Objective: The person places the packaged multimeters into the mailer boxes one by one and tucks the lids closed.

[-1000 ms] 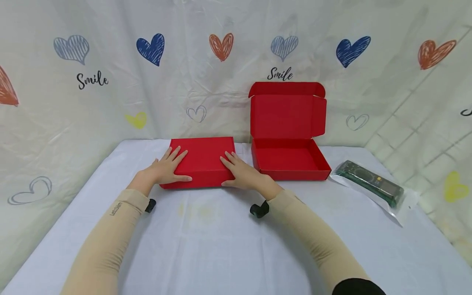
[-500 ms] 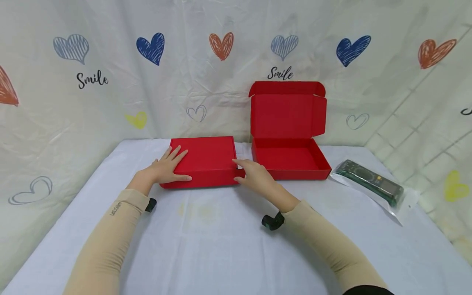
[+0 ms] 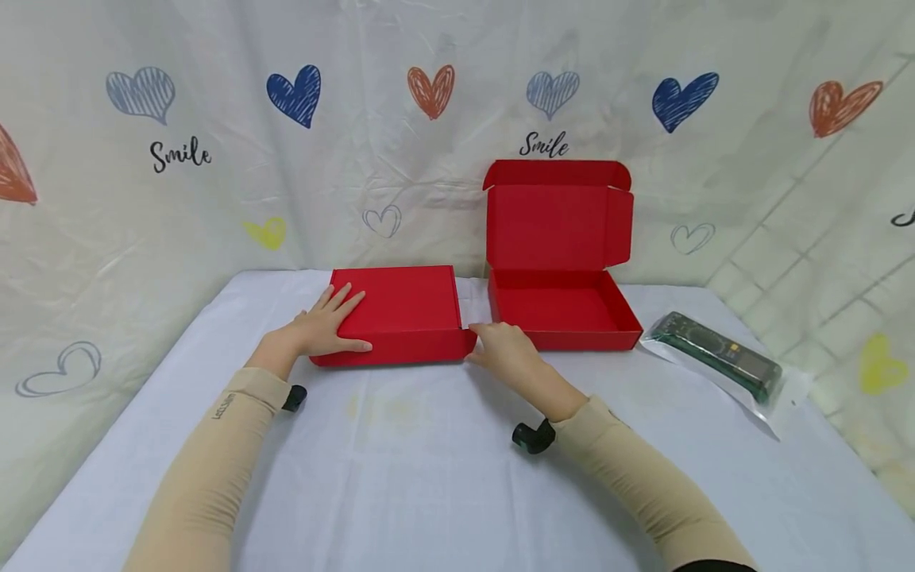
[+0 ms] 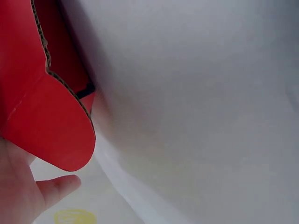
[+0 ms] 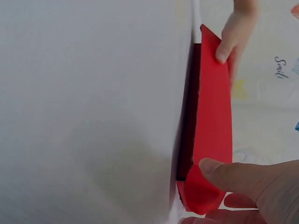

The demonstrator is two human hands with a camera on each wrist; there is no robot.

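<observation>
Two hands [image 3: 317,328] [image 3: 509,351], two red boxes [image 3: 403,302] [image 3: 572,341], apparently one dark bagged item [image 3: 718,359]

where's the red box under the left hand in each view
Head: red box slightly left of centre.
Left wrist: red box at upper left, cut off by the edge.
Right wrist: red box right of centre, nearly top to bottom.
Shared landmark: left hand, visible in all three.

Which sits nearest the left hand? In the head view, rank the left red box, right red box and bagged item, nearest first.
1. Left red box: touched by the left hand.
2. Right red box: standing open, to the right.
3. Bagged item: farthest right.
</observation>
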